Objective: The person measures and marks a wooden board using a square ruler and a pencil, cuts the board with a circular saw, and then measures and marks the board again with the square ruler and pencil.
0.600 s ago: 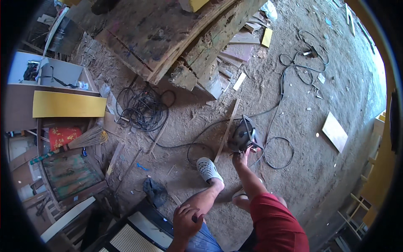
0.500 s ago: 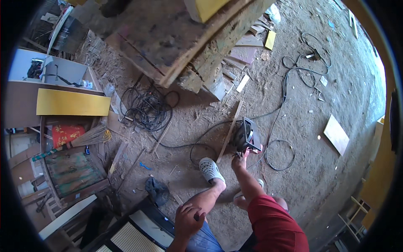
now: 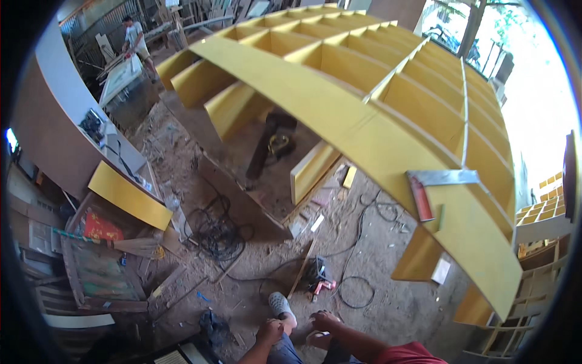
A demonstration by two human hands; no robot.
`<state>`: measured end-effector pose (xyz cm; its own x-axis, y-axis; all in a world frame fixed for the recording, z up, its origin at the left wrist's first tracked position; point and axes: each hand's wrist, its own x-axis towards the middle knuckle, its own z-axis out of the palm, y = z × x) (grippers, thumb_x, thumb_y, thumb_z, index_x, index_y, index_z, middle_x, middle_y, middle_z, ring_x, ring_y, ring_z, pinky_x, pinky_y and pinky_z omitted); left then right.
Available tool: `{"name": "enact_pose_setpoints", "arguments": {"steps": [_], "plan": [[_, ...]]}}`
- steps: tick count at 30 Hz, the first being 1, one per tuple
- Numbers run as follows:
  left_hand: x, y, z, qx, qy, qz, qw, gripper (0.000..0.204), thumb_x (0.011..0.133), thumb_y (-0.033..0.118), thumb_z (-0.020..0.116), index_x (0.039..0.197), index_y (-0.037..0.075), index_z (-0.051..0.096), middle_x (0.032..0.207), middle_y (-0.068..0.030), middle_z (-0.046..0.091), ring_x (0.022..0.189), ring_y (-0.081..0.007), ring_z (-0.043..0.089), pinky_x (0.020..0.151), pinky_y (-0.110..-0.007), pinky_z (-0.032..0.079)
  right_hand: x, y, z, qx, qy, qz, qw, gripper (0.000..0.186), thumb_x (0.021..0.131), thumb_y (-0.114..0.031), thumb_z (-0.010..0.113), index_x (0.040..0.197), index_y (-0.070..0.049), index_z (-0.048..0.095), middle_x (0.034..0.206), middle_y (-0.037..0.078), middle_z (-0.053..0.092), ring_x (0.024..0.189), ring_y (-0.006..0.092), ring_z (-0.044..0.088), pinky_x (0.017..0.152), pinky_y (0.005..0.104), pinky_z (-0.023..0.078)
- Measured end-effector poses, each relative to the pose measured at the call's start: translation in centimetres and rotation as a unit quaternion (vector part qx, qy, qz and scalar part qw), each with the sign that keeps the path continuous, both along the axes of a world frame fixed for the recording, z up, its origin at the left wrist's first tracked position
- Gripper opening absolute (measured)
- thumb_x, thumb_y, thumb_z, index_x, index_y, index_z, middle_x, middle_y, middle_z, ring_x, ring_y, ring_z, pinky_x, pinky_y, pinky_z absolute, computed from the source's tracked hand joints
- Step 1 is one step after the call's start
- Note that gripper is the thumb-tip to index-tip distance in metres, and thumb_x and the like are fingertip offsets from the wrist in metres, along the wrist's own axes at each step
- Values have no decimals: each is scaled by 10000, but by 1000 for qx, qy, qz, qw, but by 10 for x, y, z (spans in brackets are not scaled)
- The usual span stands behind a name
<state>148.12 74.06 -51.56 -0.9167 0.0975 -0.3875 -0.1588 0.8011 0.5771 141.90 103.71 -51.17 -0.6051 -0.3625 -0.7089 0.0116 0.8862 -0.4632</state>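
Observation:
My left hand (image 3: 270,331) rests at my left knee, its fingers curled; whether anything is inside them cannot be made out. Over my right leg hangs my right hand (image 3: 326,321), fingers loosely spread and holding nothing. Just ahead of it, on the dirt floor, sits a dark power tool with a red handle (image 3: 322,287), apart from both hands. It looks like a handheld circular saw. A thin wooden strip (image 3: 302,269) lies beside it.
A large curved yellow frame (image 3: 339,115) spans the view ahead, a carpenter's square (image 3: 424,188) on its edge board. Tangled black cable (image 3: 218,233) and a cable loop (image 3: 356,292) lie on the floor. A broom (image 3: 136,245) is at left. Another person (image 3: 134,42) stands far left.
My right hand has let go of the power tool's red handle and drawn back to my leg. The view has tilted up, bringing in the yellow frame and another person.

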Motion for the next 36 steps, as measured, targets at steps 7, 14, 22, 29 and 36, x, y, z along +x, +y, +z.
{"name": "enact_pose_setpoints", "arguments": {"steps": [7, 14, 22, 29, 36], "plan": [[-81, -10, 178, 40, -9, 48, 998, 391, 998, 443, 717, 1149, 100, 826, 1070, -181, 823, 1001, -379, 795, 907, -489, 619, -104, 31, 275, -157, 291, -244, 912, 313, 972, -186, 750, 1264, -82, 797, 1208, 228, 783, 1153, 430, 749, 1035, 507, 586], [-171, -120, 216, 98, 20, 39, 994, 341, 1024, 367, 710, 1180, 86, 823, 1070, -208, 817, 1004, -363, 808, 897, -446, 626, -231, 66, 484, 113, 707, -420, 558, 405, 982, -296, 792, 1303, -56, 727, 1402, 241, 686, 1379, 436, 585, 1201, 572, 386], [-321, -227, 294, 102, 74, 13, 992, 334, 992, 334, 736, 1183, 75, 826, 1081, -206, 818, 1014, -369, 798, 898, -456, 619, -259, 90, 473, 305, 491, -529, 621, 663, 1047, -554, 688, 1449, -26, 695, 1571, 251, 611, 1515, 431, 508, 1277, 553, 361], [-463, -165, 376, 187, 222, -85, 953, 256, 1003, 253, 772, 1140, 42, 816, 1088, -188, 812, 1011, -368, 800, 879, -438, 631, -273, 80, 489, 280, 488, -476, 676, 466, 937, -349, 818, 1216, 21, 773, 1289, 231, 755, 1238, 393, 694, 1085, 490, 539], [-548, -98, 452, 254, 159, -239, 924, 239, 1001, 212, 781, 1159, 36, 811, 1147, -176, 816, 1084, -362, 789, 936, -417, 623, -295, 99, 513, 222, 417, -565, 677, 472, 733, -183, 837, 1134, 37, 722, 1091, 261, 742, 1002, 405, 731, 911, 487, 594]]}}
